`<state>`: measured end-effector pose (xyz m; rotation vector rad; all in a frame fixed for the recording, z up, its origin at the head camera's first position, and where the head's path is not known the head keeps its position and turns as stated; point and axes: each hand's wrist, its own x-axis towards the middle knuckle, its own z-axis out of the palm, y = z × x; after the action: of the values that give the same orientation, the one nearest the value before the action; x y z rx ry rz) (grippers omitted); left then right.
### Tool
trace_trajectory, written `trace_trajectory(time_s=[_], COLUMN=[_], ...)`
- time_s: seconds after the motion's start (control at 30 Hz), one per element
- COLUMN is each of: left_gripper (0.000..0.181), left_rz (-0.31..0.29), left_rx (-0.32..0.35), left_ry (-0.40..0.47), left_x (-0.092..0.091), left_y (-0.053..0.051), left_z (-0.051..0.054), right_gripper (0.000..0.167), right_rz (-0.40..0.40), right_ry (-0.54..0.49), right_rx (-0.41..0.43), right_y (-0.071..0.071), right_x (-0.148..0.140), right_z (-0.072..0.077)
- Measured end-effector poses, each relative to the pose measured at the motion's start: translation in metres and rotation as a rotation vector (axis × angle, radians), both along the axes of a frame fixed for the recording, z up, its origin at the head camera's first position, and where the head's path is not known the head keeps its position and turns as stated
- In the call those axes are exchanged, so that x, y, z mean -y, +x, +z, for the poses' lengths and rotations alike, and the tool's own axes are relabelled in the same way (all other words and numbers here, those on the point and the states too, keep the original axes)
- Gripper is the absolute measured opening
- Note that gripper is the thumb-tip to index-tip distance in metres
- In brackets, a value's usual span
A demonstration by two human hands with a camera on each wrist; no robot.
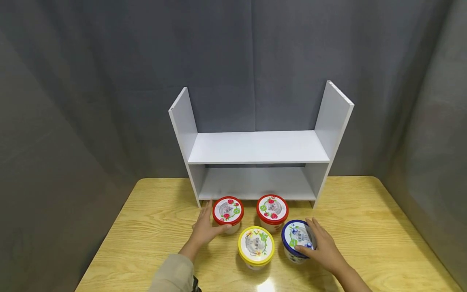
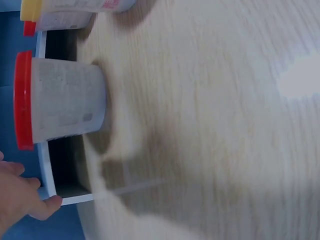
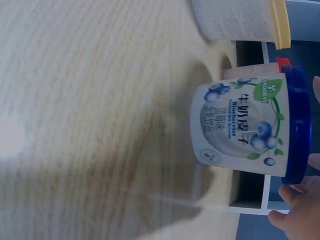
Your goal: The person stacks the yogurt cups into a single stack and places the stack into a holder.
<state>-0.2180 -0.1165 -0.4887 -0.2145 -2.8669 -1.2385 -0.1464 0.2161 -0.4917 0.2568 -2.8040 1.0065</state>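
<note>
A red-lidded tub (image 1: 228, 210) stands on the table beside my left hand (image 1: 205, 228). That hand's fingers are spread along the tub's left side and its thumb reaches across the front; a gap shows between them in the left wrist view. My right hand (image 1: 322, 247) spans the lid of a blue-lidded tub (image 3: 240, 127) printed with blueberries, thumb over the near edge and fingers to the right. Whether it touches the lid is unclear. Between the hands stand a yellow-lidded tub (image 1: 256, 246) and a second red-lidded tub (image 1: 272, 209).
A white two-level shelf (image 1: 259, 148) with raised side panels stands behind the tubs at the back of the wooden table (image 1: 146, 239). Grey curtains (image 1: 91, 101) hang behind and at both sides.
</note>
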Motion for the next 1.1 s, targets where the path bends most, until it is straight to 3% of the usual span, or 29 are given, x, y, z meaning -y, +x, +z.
trace_trajectory(time_s=[0.33,0.43,0.73,1.1], left_gripper=[0.099,0.100,0.098,0.093], left_rz=[0.038,0.076,0.152,0.179], left_rx=[0.036,0.029,-0.071,-0.106], left_ry=[0.308,0.333,0.369,0.402], left_x=[-0.015,-0.018,-0.023,-0.030], left_y=[0.002,0.003,0.004,0.002], left_z=[-0.013,-0.016,-0.029,-0.033], right_gripper=[0.087,0.089,0.094,0.097], right_rz=[-0.054,-0.073,-0.087,-0.120], right_ry=[-0.126,-0.162,-0.253,-0.339], right_rx=[0.068,0.075,0.028,0.058], right_y=[0.003,0.004,0.010,0.015], right_x=[0.001,0.001,0.003,0.004], right_z=[-0.010,-0.014,-0.022,-0.029])
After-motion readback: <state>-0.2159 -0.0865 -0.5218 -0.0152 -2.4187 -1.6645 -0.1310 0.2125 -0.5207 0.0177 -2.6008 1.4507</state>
